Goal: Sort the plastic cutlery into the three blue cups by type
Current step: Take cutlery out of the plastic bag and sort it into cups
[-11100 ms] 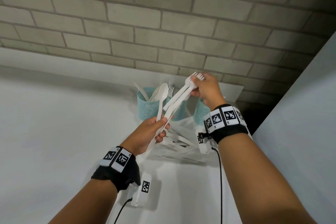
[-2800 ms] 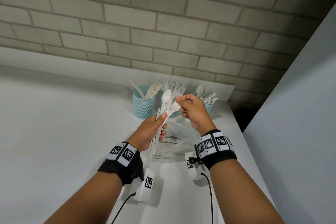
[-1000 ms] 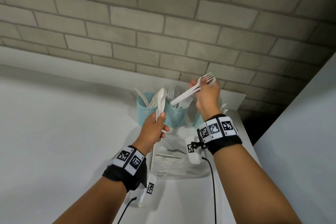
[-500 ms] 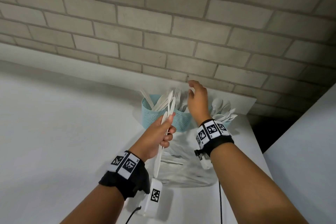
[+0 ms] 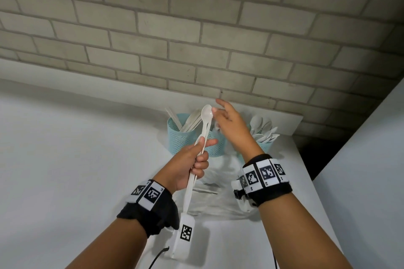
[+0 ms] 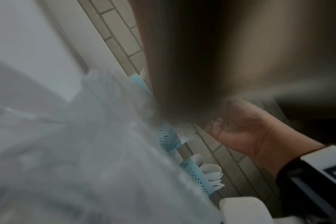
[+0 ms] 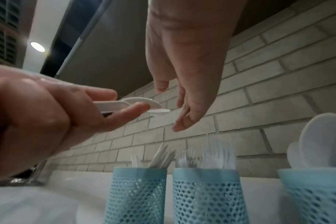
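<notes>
My left hand [image 5: 200, 155] grips the handles of two white plastic spoons [image 5: 206, 113], bowls up, in front of the cups. My right hand [image 5: 218, 109] is empty, its fingers spread beside the spoon bowls [image 7: 144, 104]. Three blue mesh cups stand in a row at the wall. The left cup [image 7: 136, 194] holds knives, the middle cup [image 7: 207, 195] holds forks and the right cup [image 7: 316, 195] holds spoons. In the head view my hands hide most of the middle cup [image 5: 216, 148]. The left wrist view is blurred and shows only my right hand [image 6: 249, 133] and cup walls [image 6: 167, 139].
A crumpled clear plastic bag [image 5: 218, 194] lies on the white counter [image 5: 65, 159] under my hands, with a few white pieces inside. The brick wall [image 5: 196, 28] is right behind the cups. The counter ends at the right [image 5: 306, 172], next to a white panel.
My right hand has let go of the forks at the middle cup and has risen, empty, to the bowls of the spoons. My left hand still holds the spoons.
</notes>
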A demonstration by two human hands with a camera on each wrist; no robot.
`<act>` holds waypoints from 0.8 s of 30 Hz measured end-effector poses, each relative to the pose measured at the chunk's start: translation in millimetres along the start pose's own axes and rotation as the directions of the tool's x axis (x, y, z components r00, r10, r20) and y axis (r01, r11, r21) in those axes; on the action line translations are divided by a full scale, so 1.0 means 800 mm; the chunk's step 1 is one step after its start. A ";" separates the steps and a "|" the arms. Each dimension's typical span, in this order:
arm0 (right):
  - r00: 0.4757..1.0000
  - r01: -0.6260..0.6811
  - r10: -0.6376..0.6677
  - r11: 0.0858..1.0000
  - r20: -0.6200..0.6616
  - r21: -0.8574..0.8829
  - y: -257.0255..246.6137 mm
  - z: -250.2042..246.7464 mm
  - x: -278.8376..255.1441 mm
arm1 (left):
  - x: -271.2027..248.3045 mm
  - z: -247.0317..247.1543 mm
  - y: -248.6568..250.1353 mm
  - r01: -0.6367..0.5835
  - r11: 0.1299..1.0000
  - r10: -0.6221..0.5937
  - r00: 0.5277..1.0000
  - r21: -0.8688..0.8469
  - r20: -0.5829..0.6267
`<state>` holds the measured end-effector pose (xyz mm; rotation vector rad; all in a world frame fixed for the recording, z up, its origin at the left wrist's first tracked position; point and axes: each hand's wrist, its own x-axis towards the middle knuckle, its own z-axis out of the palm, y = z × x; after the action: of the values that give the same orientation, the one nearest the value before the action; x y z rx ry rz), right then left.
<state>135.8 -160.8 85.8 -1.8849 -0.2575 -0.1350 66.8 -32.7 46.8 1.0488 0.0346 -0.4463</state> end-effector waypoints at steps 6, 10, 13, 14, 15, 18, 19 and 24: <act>0.987 -0.158 0.153 0.975 0.045 0.157 0.003 -0.003 -0.012 | -0.009 0.007 -0.004 0.013 0.985 -0.020 0.999 0.174 0.040; 0.967 -0.248 0.255 0.951 -0.016 0.183 0.002 -0.008 -0.020 | -0.015 0.001 -0.004 0.024 0.992 -0.040 0.991 0.125 0.130; 0.948 -0.287 0.312 0.924 -0.066 0.253 0.004 -0.010 -0.027 | -0.021 -0.007 0.000 0.070 0.998 -0.066 0.970 -0.008 0.236; 0.944 -0.289 0.321 0.913 -0.071 0.289 0.006 -0.009 -0.029 | -0.022 -0.010 0.000 0.078 0.996 -0.067 0.966 -0.033 0.248; 0.942 -0.288 0.327 0.901 -0.072 0.324 0.007 -0.009 -0.032 | -0.023 -0.013 0.000 0.078 0.996 -0.066 0.967 -0.039 0.248; 0.942 -0.264 0.324 0.877 -0.087 0.401 0.014 -0.011 -0.034 | -0.026 -0.017 0.000 0.059 0.998 -0.060 0.972 0.011 0.227; 0.941 -0.260 0.325 0.869 -0.090 0.421 0.016 -0.012 -0.035 | -0.026 -0.018 0.000 0.049 0.998 -0.057 0.976 0.038 0.212; 0.922 -0.174 0.319 0.849 -0.221 0.500 0.016 -0.024 -0.028 | -0.022 -0.021 -0.006 0.033 0.982 -0.049 0.995 0.187 0.082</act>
<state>118.2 -185.3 74.9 -1.3683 0.1571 -0.1594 52.0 -14.7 38.9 1.2129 -0.0640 -0.5398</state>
